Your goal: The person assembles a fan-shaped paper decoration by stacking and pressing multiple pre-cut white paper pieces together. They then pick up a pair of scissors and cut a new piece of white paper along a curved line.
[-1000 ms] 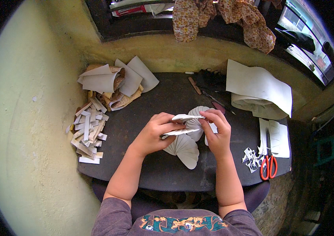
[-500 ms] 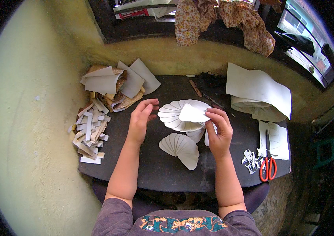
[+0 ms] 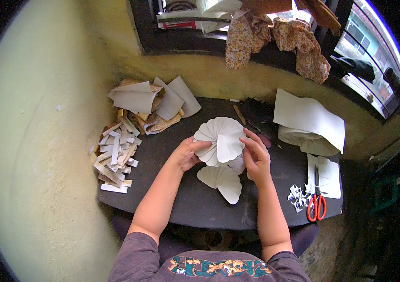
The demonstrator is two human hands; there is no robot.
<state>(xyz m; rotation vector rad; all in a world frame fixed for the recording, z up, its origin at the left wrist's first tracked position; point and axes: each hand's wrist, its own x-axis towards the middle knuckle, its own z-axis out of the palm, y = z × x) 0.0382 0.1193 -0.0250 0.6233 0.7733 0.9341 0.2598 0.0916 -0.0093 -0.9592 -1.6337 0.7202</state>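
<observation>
A round fan of overlapping white petal-shaped pieces (image 3: 223, 141) is held above the middle of the dark table. On its left side my left hand (image 3: 187, 154) is closed, the thumb lying across the top and the other fingers underneath. My right hand (image 3: 257, 157) grips the fan's right edge with curled fingers, partly hidden behind it. Below them, a smaller fan of white petal-shaped pieces (image 3: 223, 182) lies on the table. More white pieces (image 3: 237, 163) show partly between the held fan and my right hand.
Short pale strips (image 3: 115, 152) are heaped at the left by the wall, with curled sheets (image 3: 164, 101) behind. A rolled white sheet (image 3: 308, 117) stands back right. Red-handled scissors (image 3: 316, 204) lie beside white scraps (image 3: 299, 197) on the dark table (image 3: 172, 209).
My left hand has moved right and taken hold of the fan, which was in my right hand alone. The fan is now turned, showing a rounder face. The whole view has shifted slightly.
</observation>
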